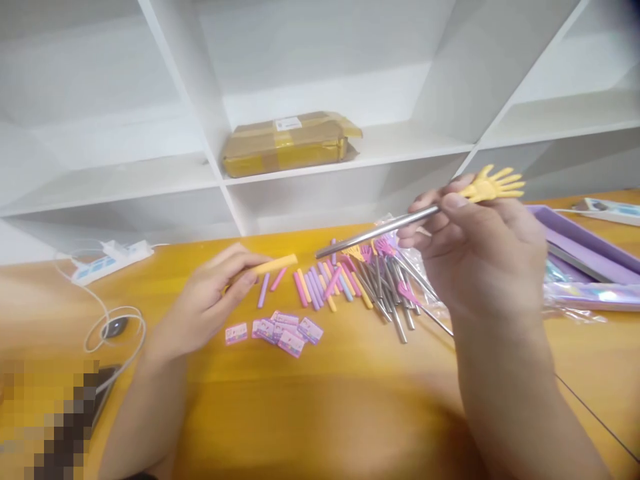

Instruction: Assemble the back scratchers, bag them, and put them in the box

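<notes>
My right hand [470, 233] is closed round a back scratcher [380, 231] near its yellow hand-shaped head. Its bare metal rod points left and slightly down. Between the fingers and thumb of my left hand [215, 287] is a yellow tube [276, 264], its free end facing the rod's tip with a small gap between. Below them on the table lie several coloured tubes [315, 288] in purple, pink, yellow and blue. Beside these is a pile of metal back scratchers [395, 293] with pink and yellow heads. Several small printed cards [290, 341] lie nearer to me.
A taped cardboard box [290, 147] sits on the white shelf [400, 143] behind the table. Power strips stand at left [113, 262] and right [613, 210]. A purple box [590, 233] lies right, a cable [143, 327] and mouse [115, 327] left.
</notes>
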`<control>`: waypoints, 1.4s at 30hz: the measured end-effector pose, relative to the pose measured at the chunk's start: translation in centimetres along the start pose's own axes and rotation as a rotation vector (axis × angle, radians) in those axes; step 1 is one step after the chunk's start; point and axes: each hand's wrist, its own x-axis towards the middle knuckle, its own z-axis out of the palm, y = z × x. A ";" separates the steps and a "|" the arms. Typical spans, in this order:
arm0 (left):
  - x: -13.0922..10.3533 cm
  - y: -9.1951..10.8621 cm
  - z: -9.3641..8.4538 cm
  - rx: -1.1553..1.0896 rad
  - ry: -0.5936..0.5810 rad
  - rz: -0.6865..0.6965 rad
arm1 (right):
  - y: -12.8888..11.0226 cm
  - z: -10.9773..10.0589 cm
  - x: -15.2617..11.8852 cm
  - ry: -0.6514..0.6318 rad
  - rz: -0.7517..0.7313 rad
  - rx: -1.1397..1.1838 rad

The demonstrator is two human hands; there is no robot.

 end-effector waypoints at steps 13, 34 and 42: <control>-0.2 -0.6 1.6 -0.091 -0.020 0.025 | 1.8 0.9 -1.3 -0.042 0.045 -0.015; -0.8 -0.9 2.2 0.199 0.443 0.119 | 3.9 1.2 -1.6 -0.056 0.077 -0.008; -0.6 -1.1 3.2 0.197 0.504 0.091 | 4.0 0.9 -1.3 -0.057 0.055 -0.076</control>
